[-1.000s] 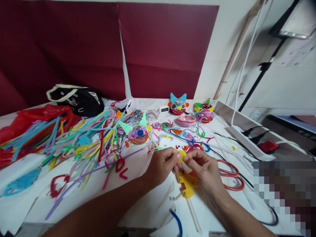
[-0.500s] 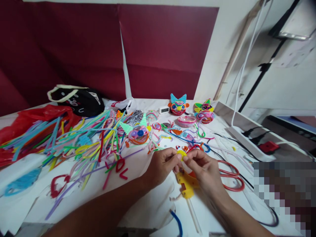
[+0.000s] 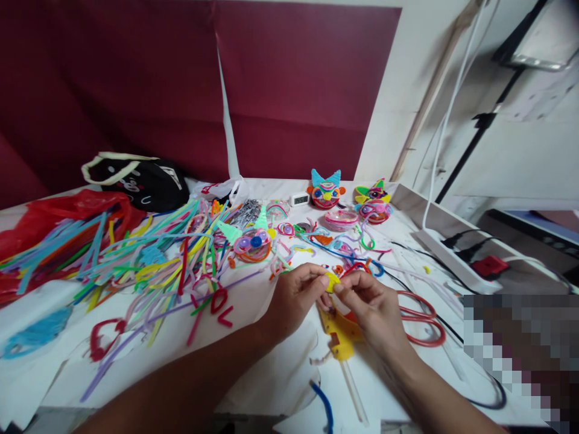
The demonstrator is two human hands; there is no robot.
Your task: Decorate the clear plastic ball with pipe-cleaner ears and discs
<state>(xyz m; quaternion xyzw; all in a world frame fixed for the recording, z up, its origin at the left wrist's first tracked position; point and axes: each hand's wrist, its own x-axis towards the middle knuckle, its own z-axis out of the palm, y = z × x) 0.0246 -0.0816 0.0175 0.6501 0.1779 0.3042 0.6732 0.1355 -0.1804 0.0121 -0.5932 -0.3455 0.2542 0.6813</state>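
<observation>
Between both hands is a small yellow coiled pipe cleaner disc [image 3: 333, 282]. My left hand [image 3: 296, 301] pinches its left edge with thumb and fingers, and my right hand [image 3: 371, 304] pinches it from the right. Below the hands lies a yellow hot glue gun [image 3: 342, 340] with a clear glue stick [image 3: 354, 392] coming out of its back end. My right hand hides part of the gun. Red-handled scissors [image 3: 423, 319] rest just right of my right hand, their blades out of sight. A short blue pipe cleaner [image 3: 322, 404] lies near the front edge.
Many loose pipe cleaners [image 3: 172, 247] spread over the left side, beside a red plastic bag [image 3: 81, 211]. Finished pipe cleaner faces [image 3: 325, 191] stand at the back near a small digital clock [image 3: 299, 199]. A power strip [image 3: 452, 259] with black cables runs along the right.
The yellow disc has turned slightly between my fingers and shows more of its flat face. Both hands stay in nearly the same place; the view has shifted a little.
</observation>
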